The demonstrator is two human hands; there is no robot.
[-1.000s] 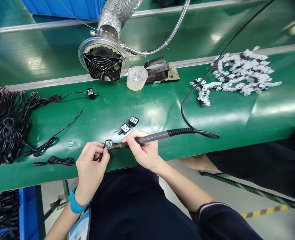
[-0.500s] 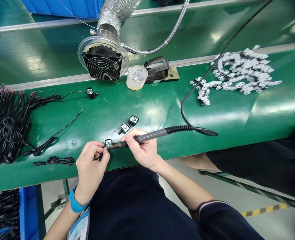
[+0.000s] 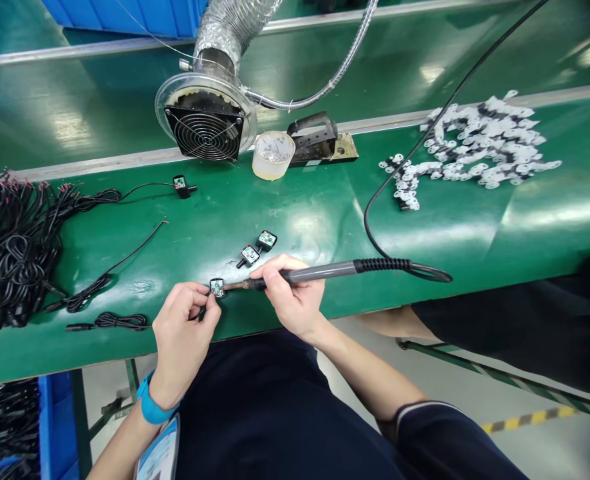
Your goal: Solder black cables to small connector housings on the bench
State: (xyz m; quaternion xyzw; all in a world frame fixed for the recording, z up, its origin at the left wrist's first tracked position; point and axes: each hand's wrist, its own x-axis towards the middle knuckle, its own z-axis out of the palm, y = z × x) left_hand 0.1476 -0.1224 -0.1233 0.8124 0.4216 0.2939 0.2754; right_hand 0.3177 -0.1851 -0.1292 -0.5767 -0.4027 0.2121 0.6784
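Observation:
My right hand (image 3: pixel 295 293) grips a grey soldering iron (image 3: pixel 325 270), its tip at the right edge of a small circuit board in a black housing (image 3: pixel 217 287). Thumb and fingers of my left hand (image 3: pixel 185 323) are closed at that board's left and lower edge, pinching a black cable whose end they partly hide. The coiled part of a black cable (image 3: pixel 119 321) lies left of this hand, its lead running toward it. Just beyond the iron sit two more housed circuit boards (image 3: pixel 249 255) (image 3: pixel 267 240).
A fume extractor fan (image 3: pixel 205 133) stands at the back, beside a round tub (image 3: pixel 273 155) and an iron holder (image 3: pixel 319 140). Bundled black cables (image 3: pixel 15 253) fill the left. White-and-black parts (image 3: pixel 485 143) are heaped at right. Another person's dark clothing (image 3: pixel 505 320) shows at right.
My right hand and the soldering iron have shifted slightly to the right, drawing the tip toward the board's right edge. My left hand has stayed nearly still.

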